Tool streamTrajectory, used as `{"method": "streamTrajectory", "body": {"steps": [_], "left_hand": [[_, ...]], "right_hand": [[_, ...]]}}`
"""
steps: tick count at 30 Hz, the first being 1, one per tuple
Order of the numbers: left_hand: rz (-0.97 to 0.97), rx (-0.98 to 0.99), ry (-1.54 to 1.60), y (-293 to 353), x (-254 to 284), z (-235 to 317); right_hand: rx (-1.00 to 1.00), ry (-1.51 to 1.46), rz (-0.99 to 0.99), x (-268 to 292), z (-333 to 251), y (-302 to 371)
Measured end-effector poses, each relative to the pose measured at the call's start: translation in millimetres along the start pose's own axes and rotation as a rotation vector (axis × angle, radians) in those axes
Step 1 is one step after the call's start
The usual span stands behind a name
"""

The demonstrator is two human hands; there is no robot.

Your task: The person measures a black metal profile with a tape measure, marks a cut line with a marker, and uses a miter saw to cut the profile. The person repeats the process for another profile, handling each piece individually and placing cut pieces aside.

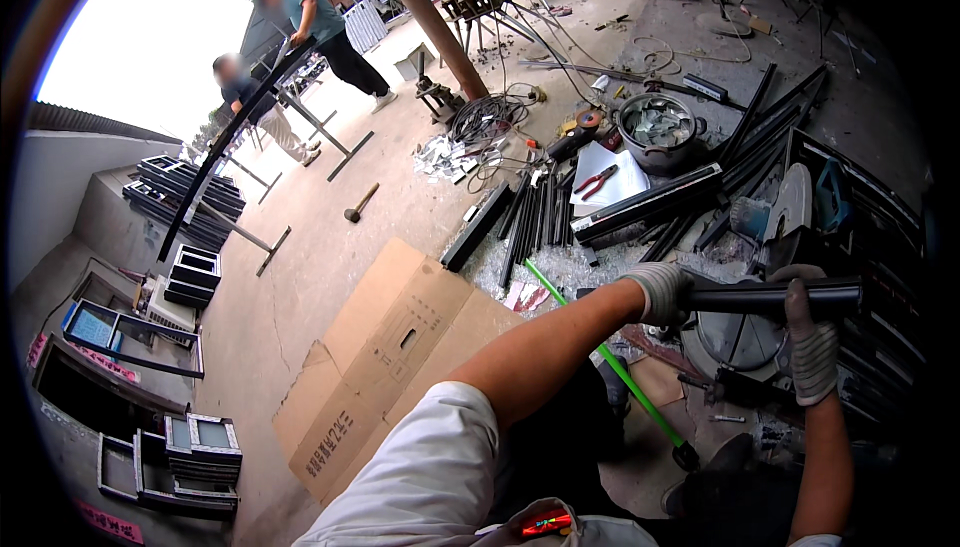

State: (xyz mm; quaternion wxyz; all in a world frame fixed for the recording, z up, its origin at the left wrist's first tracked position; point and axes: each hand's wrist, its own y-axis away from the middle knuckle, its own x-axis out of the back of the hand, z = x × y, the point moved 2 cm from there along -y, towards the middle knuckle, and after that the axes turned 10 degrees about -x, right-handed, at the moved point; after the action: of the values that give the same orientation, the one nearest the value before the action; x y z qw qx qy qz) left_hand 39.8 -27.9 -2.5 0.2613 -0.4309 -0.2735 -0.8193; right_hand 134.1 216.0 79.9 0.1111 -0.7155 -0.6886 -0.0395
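Both of my hands wear light striped work gloves. Between them lies a short black profile bar (745,298), held roughly level. My left hand (662,293) is closed at the bar's left end. Closer to its right end, my right hand (812,342) has its fingers wrapped round the bar. Under the bar is the round grey base (738,339) of a cutting saw. The saw's pale disc (793,199) and its blue-green housing (832,192) stand just beyond my right hand.
A flattened cardboard box (385,347) and a bright green rod (625,377) lie near my legs. Beyond are black profile offcuts (535,215), red pliers (597,181), a metal pot (657,129) of scraps and a mallet (361,203). Two people handle a long black bar (215,152) on stands.
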Motion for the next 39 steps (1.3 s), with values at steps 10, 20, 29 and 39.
{"method": "streamTrajectory", "body": {"steps": [10,20,29,39], "left_hand": [[0.048,-0.022,0.086,7,9,10],[0.016,-0.009,0.117,11,19,21],[0.016,-0.01,0.098,9,17,20],[0.032,-0.022,0.099,8,15,19]], "right_hand": [[-0.05,-0.109,0.035,-1,-3,1],[0.008,-0.051,0.109,2,-2,1],[-0.01,-0.068,0.088,2,-12,2],[-0.004,-0.085,0.098,5,-7,1]]}}
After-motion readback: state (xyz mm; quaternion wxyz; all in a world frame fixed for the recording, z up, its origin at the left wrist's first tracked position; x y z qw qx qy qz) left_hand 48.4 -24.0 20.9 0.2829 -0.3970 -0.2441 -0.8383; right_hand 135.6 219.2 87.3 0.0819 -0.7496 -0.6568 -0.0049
